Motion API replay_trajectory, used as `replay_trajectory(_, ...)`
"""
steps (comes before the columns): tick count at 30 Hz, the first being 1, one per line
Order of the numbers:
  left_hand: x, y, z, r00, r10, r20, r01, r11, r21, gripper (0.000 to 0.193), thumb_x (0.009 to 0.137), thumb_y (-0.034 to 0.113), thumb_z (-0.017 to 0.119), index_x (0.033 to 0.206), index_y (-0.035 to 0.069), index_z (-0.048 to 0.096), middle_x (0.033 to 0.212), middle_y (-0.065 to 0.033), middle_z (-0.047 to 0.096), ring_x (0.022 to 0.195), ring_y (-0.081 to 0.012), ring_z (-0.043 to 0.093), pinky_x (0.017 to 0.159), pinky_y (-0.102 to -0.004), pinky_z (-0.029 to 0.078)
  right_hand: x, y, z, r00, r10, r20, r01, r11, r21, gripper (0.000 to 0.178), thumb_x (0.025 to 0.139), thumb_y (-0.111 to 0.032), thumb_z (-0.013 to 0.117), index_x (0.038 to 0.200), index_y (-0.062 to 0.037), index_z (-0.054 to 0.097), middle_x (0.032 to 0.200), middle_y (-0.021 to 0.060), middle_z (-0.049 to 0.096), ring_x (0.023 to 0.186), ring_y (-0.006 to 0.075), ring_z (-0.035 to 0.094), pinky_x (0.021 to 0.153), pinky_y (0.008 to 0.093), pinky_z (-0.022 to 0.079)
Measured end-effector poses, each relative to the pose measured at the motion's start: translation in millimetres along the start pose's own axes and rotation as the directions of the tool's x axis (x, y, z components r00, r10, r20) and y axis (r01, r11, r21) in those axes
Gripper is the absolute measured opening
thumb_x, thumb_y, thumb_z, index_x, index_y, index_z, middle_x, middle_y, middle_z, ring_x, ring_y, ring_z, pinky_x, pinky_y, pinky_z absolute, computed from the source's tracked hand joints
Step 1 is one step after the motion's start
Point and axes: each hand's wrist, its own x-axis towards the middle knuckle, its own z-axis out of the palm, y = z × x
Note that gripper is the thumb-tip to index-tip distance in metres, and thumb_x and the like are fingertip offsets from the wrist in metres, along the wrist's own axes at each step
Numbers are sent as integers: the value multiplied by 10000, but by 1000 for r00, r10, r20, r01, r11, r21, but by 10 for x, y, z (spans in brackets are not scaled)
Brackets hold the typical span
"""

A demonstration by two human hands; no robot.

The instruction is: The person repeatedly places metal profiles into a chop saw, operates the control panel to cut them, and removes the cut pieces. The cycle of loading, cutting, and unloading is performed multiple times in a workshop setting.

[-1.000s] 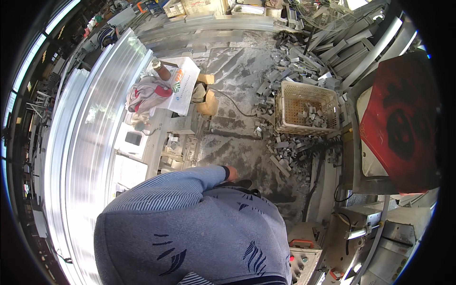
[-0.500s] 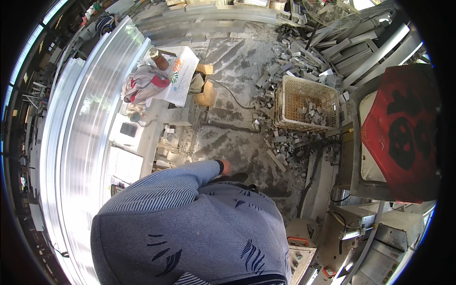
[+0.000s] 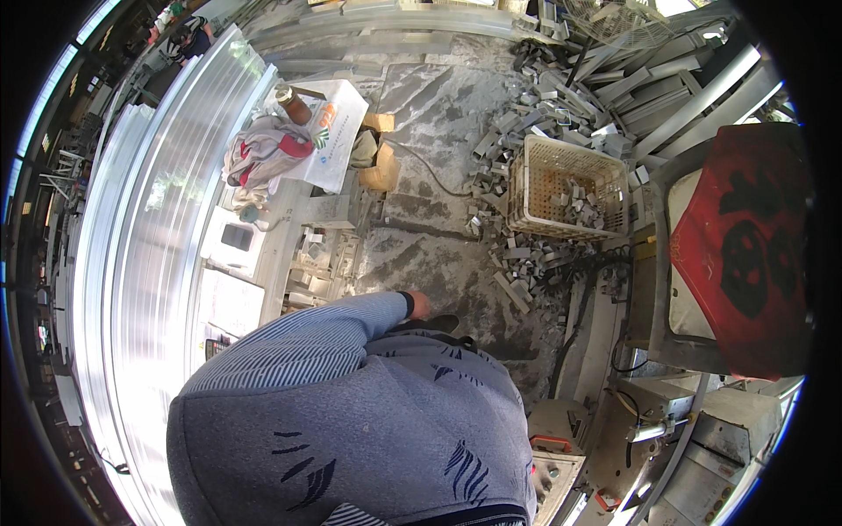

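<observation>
My left hand (image 3: 420, 305) shows just past the dark cuff of a striped sleeve, in front of my grey vest. Its fingers are too small and partly turned away to make out, and nothing can be seen in it. A dark shoe (image 3: 445, 323) shows right beside it, above the grey, dusty floor (image 3: 421, 272). My right hand is out of sight.
Long shiny metal profiles (image 3: 145, 254) line the left. A white-topped table (image 3: 338, 167) holds a brown bottle (image 3: 294, 105) and bundled cloth (image 3: 263, 153). Right of the floor are a plastic crate (image 3: 566, 230), scattered metal offcuts (image 3: 517, 263) and a red-covered machine panel (image 3: 741, 254).
My left hand stays in nearly the same place. At the far upper left, a distant person has changed posture. The view has shifted very slightly.
</observation>
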Motion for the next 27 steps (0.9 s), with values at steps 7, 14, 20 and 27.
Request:
replay_trajectory(7,-9,-130,17,993,-119,7,119,991,-60,387,875,313,480,980,-13,660,1033,-221,625,919,-364,592,812,-456,452,-13,-78,37,1000,-8,20,8,1000,5,209,789,-237,549,946,-102,526,837,87,527,723,228,506,666,343,450)
replay_trajectory(14,100,-250,64,993,-114,39,115,993,-32,385,879,357,482,958,29,668,998,-187,642,918,-341,594,821,-447,446,-33,-121,45,999,-18,36,18,1000,9,187,789,-240,553,919,-110,517,808,74,513,693,217,490,647,338,444)
replay_trajectory(20,125,-234,63,985,-156,68,159,986,-48,351,855,361,497,996,92,674,1047,-160,638,980,-328,585,850,-440,442,-46,-178,70,998,-34,50,34,999,14,171,789,-243,556,895,-116,510,784,62,500,667,208,476,630,334,438)
replay_trajectory(27,57,-116,94,995,-100,-12,100,995,22,322,847,332,495,956,93,680,1010,-161,647,942,-333,596,840,-448,445,-3,-276,103,995,-68,68,67,998,14,155,790,-246,559,868,-124,502,756,49,486,637,197,461,611,328,432)
